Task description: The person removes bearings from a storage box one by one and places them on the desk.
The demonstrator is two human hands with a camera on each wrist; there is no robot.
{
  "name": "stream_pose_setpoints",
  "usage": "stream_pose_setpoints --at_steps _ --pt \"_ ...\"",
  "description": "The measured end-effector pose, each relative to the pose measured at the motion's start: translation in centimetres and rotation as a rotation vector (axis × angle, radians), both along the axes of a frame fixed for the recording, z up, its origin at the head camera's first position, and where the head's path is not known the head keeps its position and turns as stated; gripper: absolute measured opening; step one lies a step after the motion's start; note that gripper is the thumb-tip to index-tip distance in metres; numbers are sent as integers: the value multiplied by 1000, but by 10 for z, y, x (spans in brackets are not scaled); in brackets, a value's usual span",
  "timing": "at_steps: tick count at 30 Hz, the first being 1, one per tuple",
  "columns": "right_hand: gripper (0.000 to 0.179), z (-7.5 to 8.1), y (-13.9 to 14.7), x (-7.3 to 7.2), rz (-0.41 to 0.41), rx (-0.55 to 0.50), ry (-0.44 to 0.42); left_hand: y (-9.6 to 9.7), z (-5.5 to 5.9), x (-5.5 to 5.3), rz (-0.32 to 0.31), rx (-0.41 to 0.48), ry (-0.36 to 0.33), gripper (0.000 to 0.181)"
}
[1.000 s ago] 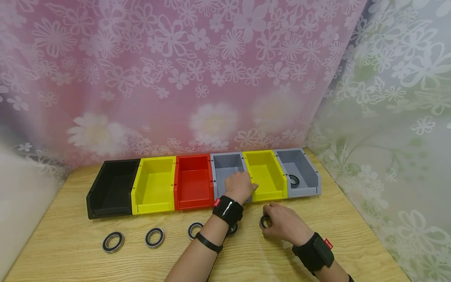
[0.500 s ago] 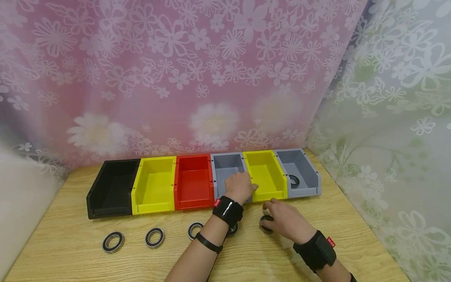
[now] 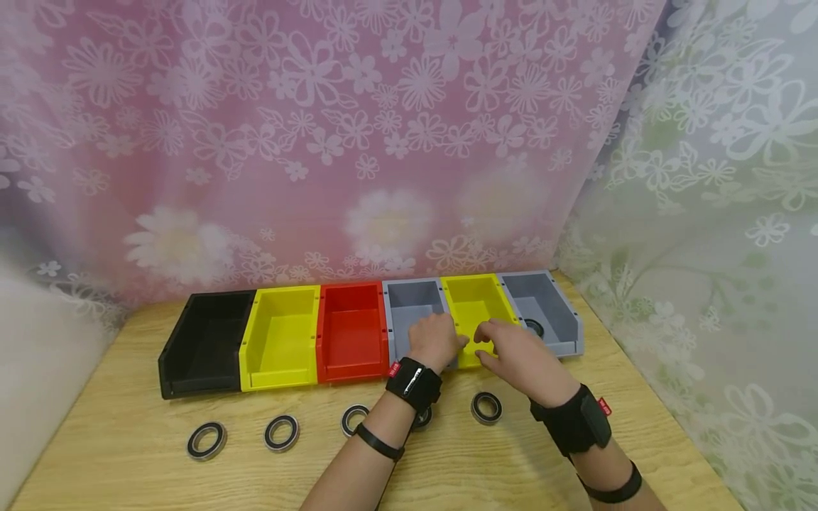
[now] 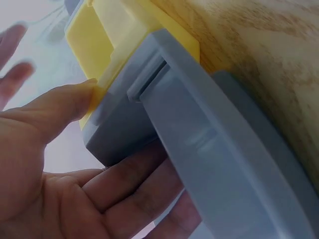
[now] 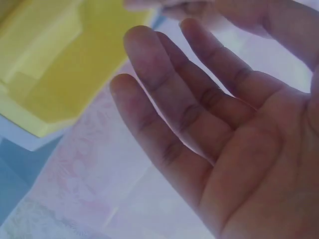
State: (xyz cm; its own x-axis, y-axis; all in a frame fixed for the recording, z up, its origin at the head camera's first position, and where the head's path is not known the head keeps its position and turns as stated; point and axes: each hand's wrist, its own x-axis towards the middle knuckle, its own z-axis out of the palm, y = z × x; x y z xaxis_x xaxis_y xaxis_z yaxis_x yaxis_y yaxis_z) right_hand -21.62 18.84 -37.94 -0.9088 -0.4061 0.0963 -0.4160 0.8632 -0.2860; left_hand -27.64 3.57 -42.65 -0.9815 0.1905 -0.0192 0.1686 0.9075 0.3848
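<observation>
My left hand holds the side wall where the middle grey bin meets the right-hand yellow bin. In the left wrist view its thumb presses the yellow side, with the other fingers curled inside the grey bin. My right hand hovers over the front of the same yellow bin, fingers loosely bent and nothing between them. On the table below it lies a bearing, a black ring with a metal edge. The right wrist view shows the bare palm and fingers.
Black, yellow and red bins continue the row leftwards. The grey bin at the right end contains a bearing. More bearings lie in front of the row, one partly behind the left forearm. Floral curtains hang behind.
My right hand has let go of the bearing on the table and risen forward to the yellow bin's front. The left hand keeps its hold.
</observation>
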Motion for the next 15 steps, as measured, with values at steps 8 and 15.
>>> stream_pose_setpoints --at_steps 8,15 --pt "21 16 0 -13 1 -91 31 1 -2 0 3 -5 -8 48" --pt "21 24 1 -13 -19 -149 50 0 -1 0 -3 -13 -7 45"
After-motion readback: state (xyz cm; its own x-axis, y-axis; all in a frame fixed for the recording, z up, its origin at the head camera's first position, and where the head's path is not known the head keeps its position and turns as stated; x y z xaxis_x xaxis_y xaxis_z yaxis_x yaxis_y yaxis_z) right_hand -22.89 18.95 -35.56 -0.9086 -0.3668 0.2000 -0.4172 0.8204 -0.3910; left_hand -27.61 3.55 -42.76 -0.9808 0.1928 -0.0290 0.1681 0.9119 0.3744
